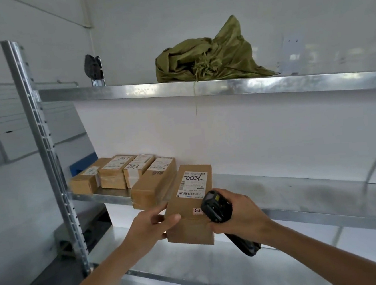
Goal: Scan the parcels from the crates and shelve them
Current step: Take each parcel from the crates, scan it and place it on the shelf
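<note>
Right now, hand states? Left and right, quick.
Left hand: gripping the near left corner of the cardboard parcel.
Right hand: wrapped round the black handheld scanner, fingertips also against the parcel's right side.

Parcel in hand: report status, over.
Left hand grips parcel; right hand holds scanner against it. Parcel half onto middle shelf, beside shelved boxes. Nothing blocking.

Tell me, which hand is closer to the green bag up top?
Right. The right hand, gripping the scanner, sits almost straight below the green bag. The left hand, holding the box, is below it too, but farther left.
</note>
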Available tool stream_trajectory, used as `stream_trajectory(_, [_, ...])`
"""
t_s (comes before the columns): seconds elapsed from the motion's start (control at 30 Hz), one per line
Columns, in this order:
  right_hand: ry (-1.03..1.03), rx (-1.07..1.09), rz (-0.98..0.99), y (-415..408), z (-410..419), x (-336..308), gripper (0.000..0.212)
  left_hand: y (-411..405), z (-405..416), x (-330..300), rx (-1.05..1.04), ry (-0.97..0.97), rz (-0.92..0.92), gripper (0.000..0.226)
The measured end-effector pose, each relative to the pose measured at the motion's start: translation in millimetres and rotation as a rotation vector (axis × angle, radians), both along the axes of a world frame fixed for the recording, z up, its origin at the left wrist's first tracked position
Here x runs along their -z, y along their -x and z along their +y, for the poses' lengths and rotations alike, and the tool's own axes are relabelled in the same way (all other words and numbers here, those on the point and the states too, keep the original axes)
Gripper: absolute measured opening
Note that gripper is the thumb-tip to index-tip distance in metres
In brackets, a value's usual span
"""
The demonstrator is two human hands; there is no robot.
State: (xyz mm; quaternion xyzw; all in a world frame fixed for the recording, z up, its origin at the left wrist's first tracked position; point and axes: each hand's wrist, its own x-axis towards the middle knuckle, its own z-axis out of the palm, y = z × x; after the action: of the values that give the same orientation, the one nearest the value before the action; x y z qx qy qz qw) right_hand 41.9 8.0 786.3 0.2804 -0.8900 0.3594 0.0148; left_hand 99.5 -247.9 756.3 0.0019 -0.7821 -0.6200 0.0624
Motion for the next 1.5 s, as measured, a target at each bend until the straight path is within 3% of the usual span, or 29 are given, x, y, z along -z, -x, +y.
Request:
stream_trajectory(0.1, [-0.017, -0.010, -0.025, 17, -12, 11, 0.075, 10, -7, 9, -0.030, 0.009, -0.031, 0.095])
stream_trajectory(0.27, [-0.063, -0.013, -0.020, 40, -33, 28, 0.079, 32, -23, 27, -0.080, -0.006, -0.098, 0.070])
stream_trajectory(0.43, [-0.055, 0.042, -0.020, 65, -50, 35, 0.071, 60, -34, 36, -0.116, 0.001, -0.040, 0.051])
stream_trajectory(0.57, [-0.038, 0.072, -0.020, 83, -60, 33, 0.068, 78, -38, 38, -0.148, 0.076, 0.019, 0.057])
stream_trajectory(0.7, [-0.010, 0.117, -0.042, 97, -66, 34, 0.065, 91, -38, 34, -0.229, 0.197, 0.053, 0.046])
stream_trajectory(0.83, [-0.009, 0.143, -0.044, 108, -68, 35, 0.062, 104, -41, 36, -0.299, 0.309, 0.027, 0.060])
stream_trajectory(1.5, [0.010, 0.144, -0.059, 132, -71, 35, 0.065, 125, -32, 23, -0.324, 0.349, -0.089, 0.064])
